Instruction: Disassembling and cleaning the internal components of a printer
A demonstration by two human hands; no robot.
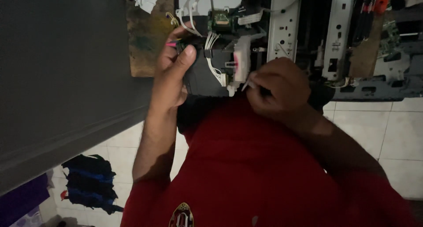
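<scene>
Two hands work: left hand (174,73) grips black part (200,75), right hand (275,88) pinches white wire (246,85).

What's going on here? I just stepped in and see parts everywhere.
A person in a red shirt works on an opened machine, likely a printer. The left hand holds a black part with white wire bundles. The right hand pinches something small and white beside a white connector. A dark cloth lies on the tiled floor.
</scene>
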